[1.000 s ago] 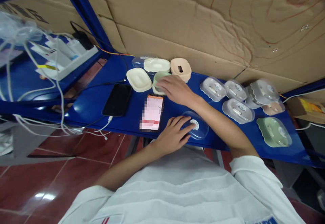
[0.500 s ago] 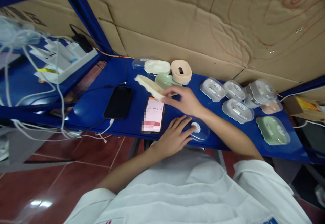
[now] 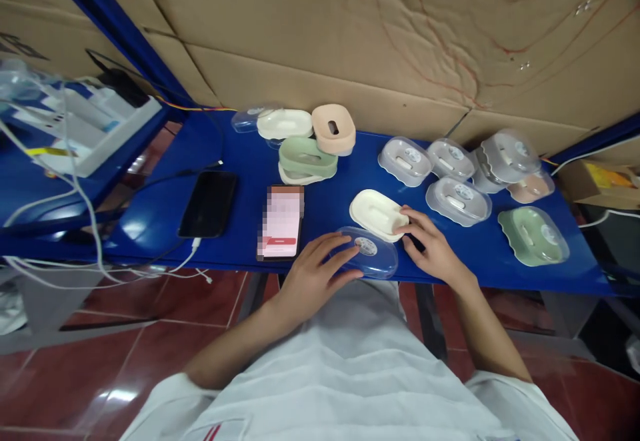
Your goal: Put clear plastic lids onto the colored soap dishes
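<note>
Since the earlier frame, the cream dish [image 3: 369, 209] has come from well left of the clear lid [image 3: 379, 262] to just beyond it, with the right hand [image 3: 431, 244] gripping its end. That hand is half curled, its fingertips at the dish's rim. The left hand [image 3: 316, 273] spreads loosely over the lid's left side, fingertips resting there without a grasp. I cannot tell whether dish and lid touch or only overlap in view.

If the dish is pushed nearer, it could ride onto the lid's curved top and tip, since only 1 end is held. The lid looks light and slick, so uneven pressure could make it skid; it lies at the near edge of the surface [image 3: 325, 209], so it could drop to the floor [image 3: 213, 301]. A careless sweep left of the lid could knock the phone [image 3: 284, 224].
</note>
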The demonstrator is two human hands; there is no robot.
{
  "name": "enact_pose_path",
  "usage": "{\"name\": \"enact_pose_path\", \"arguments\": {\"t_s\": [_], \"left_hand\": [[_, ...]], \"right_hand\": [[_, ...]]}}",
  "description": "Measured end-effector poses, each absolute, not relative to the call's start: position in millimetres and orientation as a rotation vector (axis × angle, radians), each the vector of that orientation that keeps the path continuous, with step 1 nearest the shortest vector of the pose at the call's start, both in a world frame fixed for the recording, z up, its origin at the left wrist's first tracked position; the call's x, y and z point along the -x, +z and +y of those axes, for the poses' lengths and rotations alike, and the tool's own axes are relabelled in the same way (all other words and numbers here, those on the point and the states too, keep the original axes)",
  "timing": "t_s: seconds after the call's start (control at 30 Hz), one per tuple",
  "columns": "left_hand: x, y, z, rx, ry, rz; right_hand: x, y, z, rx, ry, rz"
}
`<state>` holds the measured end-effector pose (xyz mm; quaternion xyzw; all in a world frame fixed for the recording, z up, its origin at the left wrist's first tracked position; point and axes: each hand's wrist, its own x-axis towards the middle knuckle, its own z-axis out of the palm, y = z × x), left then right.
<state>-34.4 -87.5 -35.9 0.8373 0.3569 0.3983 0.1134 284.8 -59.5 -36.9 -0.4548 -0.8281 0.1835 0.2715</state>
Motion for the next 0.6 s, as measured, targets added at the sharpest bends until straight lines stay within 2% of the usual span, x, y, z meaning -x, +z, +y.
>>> {"name": "enact_pose_path", "arguments": {"t_s": [0.27, 0.6], "left_hand": [[26, -38, -78, -2.534, 1.408, 0.919], [16, -49, -64, -2.509, 1.266, 1.091]], "right_hand": [[-276, -39, -64, 1.221, 0.635, -2.143], [-270, -40, -66, 1.246, 0.630, -2.141]]}}
